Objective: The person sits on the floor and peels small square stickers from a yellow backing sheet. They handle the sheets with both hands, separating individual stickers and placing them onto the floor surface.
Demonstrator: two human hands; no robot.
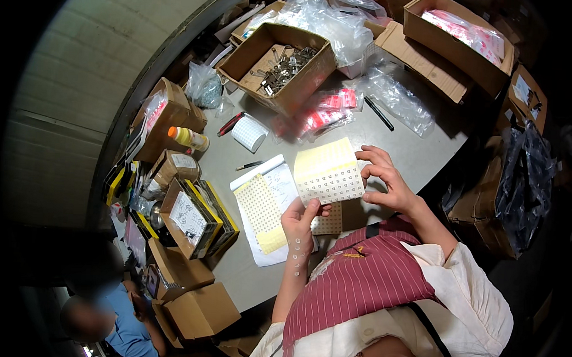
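Left hand [299, 224] pinches the lower edge of a pale yellow sticker sheet [327, 179] above the grey tabletop [419, 155]; right hand [390, 185] pinches its right edge. Handling the sheet seems underway; the next move likely calls for steadiness.

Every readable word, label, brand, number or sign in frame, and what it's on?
Not copying print out; where it stands:
Held sheet: rows of small repeated print.
Yellow sheet: tiny marks, too small to read.
White page: handwriting, unreadable.
Left box label: dark writing, too blurred.
Right box label: too small.
Red-white packets: possible print, too blurred.
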